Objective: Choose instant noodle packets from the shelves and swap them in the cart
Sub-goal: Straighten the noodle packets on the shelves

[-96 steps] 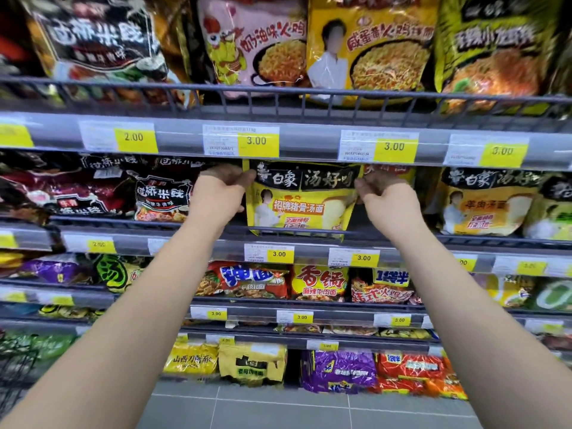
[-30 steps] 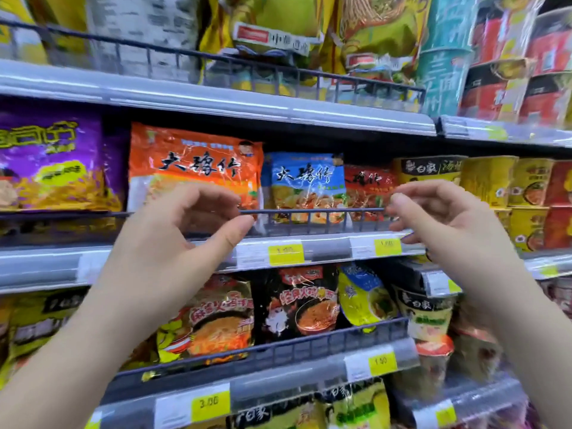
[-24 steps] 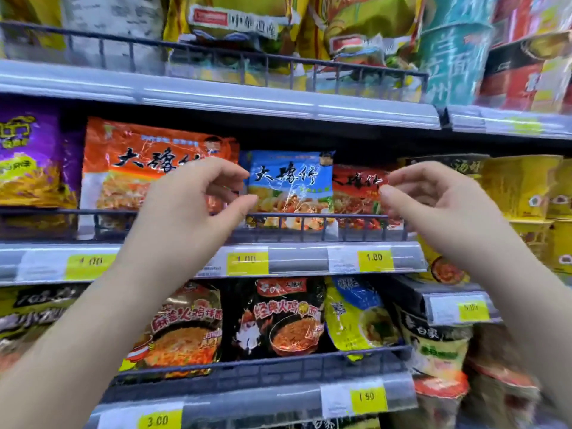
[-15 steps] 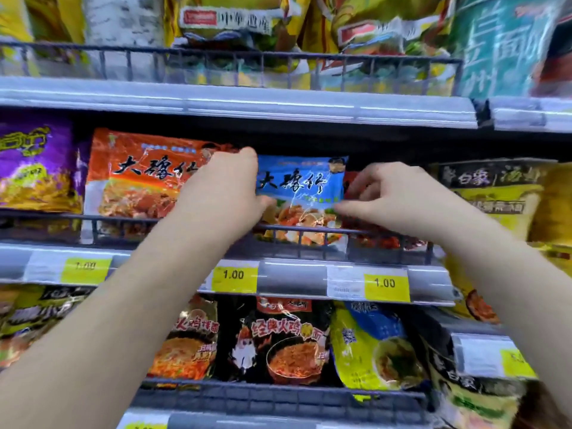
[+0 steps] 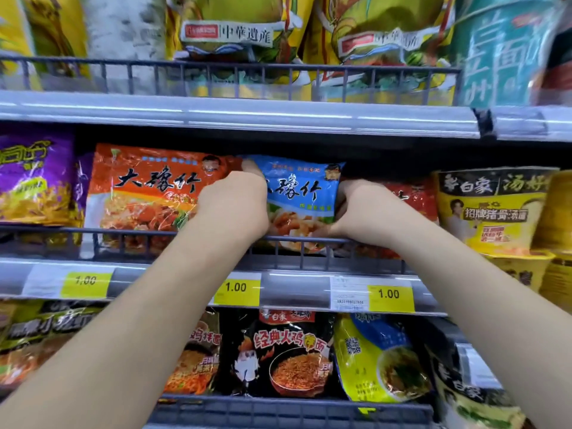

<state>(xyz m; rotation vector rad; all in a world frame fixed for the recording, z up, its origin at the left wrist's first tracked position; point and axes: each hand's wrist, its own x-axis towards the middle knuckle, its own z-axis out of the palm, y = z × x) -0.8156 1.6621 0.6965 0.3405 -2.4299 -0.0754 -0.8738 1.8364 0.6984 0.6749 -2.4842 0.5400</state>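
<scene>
A blue instant noodle packet (image 5: pixel 301 199) stands on the middle shelf behind a dark wire rail (image 5: pixel 130 232). My left hand (image 5: pixel 235 205) grips its left edge, fingers curled over the top corner. My right hand (image 5: pixel 362 212) grips its right edge lower down, partly hiding a red packet (image 5: pixel 414 196) behind. An orange packet of the same brand (image 5: pixel 145 193) stands just to the left. No cart is in view.
A purple packet (image 5: pixel 31 181) sits far left and a yellow-black packet (image 5: pixel 492 209) far right. Yellow-green packets (image 5: pixel 235 35) fill the upper shelf. Below, a black spicy noodle packet (image 5: pixel 278 354) and a yellow-blue one (image 5: pixel 377 360) stand behind another rail. Yellow price tags (image 5: pixel 236 287) line the shelf edge.
Both hands have reached in from open poses in front of the rail and closed on the two sides of the blue packet. The view has moved closer to the shelf.
</scene>
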